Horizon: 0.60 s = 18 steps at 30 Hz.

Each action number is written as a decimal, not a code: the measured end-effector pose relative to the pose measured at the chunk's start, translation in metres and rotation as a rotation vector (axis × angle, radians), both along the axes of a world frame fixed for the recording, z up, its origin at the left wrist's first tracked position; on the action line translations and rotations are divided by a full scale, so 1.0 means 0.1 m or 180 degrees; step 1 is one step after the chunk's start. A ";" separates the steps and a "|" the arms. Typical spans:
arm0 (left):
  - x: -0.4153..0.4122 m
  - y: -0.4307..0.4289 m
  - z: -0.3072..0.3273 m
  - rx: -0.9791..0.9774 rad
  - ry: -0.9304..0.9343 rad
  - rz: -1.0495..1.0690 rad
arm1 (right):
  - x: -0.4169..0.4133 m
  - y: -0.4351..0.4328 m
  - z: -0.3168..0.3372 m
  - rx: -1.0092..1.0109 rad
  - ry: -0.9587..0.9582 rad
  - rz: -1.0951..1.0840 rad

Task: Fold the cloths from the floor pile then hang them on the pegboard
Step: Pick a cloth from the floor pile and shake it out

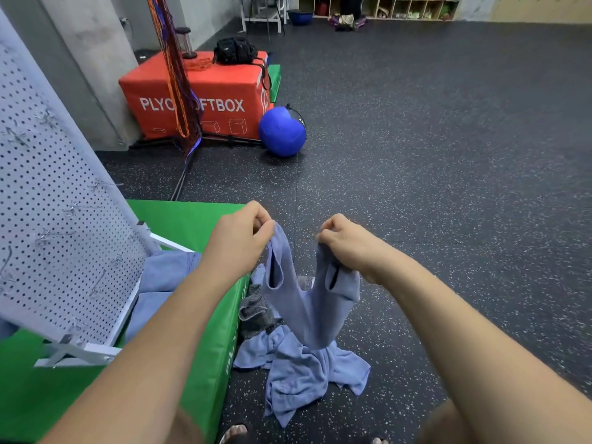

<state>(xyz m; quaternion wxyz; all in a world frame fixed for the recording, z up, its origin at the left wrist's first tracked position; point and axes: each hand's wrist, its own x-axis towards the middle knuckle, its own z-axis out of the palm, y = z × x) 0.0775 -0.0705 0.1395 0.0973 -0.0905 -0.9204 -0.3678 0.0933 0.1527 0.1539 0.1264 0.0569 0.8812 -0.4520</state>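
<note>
A light blue cloth [307, 309] hangs in the air between my hands, sagging in a V above the floor pile. My left hand [240, 238] pinches its left top corner and my right hand [346, 241] pinches its right top corner. Below it on the dark floor lies the pile: more blue cloths [304, 370] and a grey striped cloth [256, 310]. The white pegboard [57, 225] with metal hooks leans at the left on a green mat [192, 219]. More blue cloth [163, 277] lies at the pegboard's foot.
An orange plyo soft box [205, 94] with a black bag [235, 49] on top stands at the back left, a blue ball [282, 131] beside it. Coloured ropes [177, 75] hang in front of the box. Shelves [384, 8] line the far wall. My feet show at the bottom edge.
</note>
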 end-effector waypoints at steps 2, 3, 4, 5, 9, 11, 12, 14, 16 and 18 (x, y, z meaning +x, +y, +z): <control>-0.02 -0.03 0.00 0.0089 0.0007 0.0049 | 0.02 -0.01 0.03 -0.0505 -0.0249 -0.0023; -0.02 -0.03 0.00 0.0107 0.0040 0.0055 | 0.01 0.00 0.03 -0.0632 -0.0312 -0.0043; -0.02 -0.04 0.01 0.0112 0.0077 0.0050 | 0.02 0.01 0.04 -0.0692 -0.0322 -0.0050; -0.02 -0.04 0.01 0.0101 0.0113 0.0034 | 0.02 0.01 0.04 -0.0697 -0.0280 -0.0050; 0.01 -0.01 0.02 -0.0040 0.0225 -0.0054 | 0.01 0.05 -0.02 -0.0142 0.0431 0.0088; 0.01 0.02 0.00 0.0096 0.0130 -0.0083 | -0.01 0.06 -0.05 0.0035 0.0865 -0.0010; 0.01 0.03 -0.02 0.0126 0.0077 -0.0090 | -0.01 0.06 -0.05 0.0057 0.1012 -0.0100; 0.00 0.05 -0.04 0.0173 -0.0046 -0.0081 | -0.01 0.05 -0.03 0.0018 0.1052 -0.0239; 0.01 0.07 -0.03 0.0253 -0.0153 -0.0029 | -0.01 0.04 -0.03 -0.0077 0.0903 -0.0271; 0.02 0.09 -0.03 0.0310 -0.0205 0.0007 | 0.01 0.00 -0.03 -0.0127 0.0850 -0.0270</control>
